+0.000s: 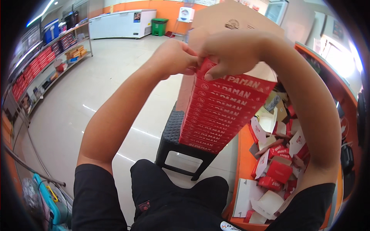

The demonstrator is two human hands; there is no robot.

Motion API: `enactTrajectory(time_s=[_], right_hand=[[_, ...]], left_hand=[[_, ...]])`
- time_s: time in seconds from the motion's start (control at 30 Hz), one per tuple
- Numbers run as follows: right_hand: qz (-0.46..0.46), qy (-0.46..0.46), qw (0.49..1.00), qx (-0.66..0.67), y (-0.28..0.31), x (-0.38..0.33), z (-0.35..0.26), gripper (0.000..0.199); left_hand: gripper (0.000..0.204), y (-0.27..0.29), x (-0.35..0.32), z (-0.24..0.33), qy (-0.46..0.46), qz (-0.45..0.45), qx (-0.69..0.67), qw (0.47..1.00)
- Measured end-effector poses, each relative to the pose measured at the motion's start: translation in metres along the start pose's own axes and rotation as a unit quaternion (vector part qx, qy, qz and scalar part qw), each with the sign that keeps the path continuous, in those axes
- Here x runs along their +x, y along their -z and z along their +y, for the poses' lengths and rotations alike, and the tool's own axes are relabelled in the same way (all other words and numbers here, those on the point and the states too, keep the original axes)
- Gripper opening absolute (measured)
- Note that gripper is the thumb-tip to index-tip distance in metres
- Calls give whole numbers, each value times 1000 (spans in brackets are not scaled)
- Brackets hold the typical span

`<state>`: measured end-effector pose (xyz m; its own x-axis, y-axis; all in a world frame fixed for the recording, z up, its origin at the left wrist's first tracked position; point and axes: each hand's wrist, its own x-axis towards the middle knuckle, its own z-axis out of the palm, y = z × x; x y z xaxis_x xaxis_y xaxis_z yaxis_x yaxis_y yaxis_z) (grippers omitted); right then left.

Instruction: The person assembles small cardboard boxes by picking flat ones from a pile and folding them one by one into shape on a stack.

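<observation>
Head view: looks down past black trousers (177,200) & tile flr (115,104), w/ both bare forearms in shot.
L hand (174,58): pinches L corner of top red box (243,80), fingertips drawn close together, nearly meeting the other hand's.
R hand (235,51): holds same box nr same corner, curled over from above, thumb on front face, other fingertips partly hidden.
Top red box: sits at top of box stack (216,115), directly under both hands; shows pale inner board at R end.
Box stack: stands tall, leans a bit in view, made of flat red ctns w/ white lettering; rests on black woven-pattern stool (169,129).
Brown cardboard ctn (239,21): rises just behind stack, flap up.
Orange counter (243,148): runs along R side, bears jumbled pile of red/white boxes (279,171), some w/ flaps open.
Bkgd: incl. white chest freezer (119,25), green bin (159,27) beside it, metal shelving (91,44) far L w/ more red boxes (38,63).
</observation>
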<state>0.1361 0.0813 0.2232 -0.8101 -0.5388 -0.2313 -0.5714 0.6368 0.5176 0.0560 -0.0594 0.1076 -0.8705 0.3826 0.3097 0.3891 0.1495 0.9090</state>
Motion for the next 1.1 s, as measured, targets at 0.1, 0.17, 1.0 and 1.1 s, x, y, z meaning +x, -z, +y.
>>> enactTrajectory(time_s=[0.1,0.17,1.0,1.1], right_hand=[[10,-56,983,173,7,-15,7,31],[25,-103,952,286,7,-15,14,29],[174,-25,982,67,-39,44,49,19],[162,-45,984,62,-34,42,44,32]], left_hand=[[28,-1,-4,5,5,3,8,1000],[27,-1,-5,6,15,-1,59,998],[30,4,27,7,-54,-16,319,946],[28,-1,23,11,-77,19,352,933]])
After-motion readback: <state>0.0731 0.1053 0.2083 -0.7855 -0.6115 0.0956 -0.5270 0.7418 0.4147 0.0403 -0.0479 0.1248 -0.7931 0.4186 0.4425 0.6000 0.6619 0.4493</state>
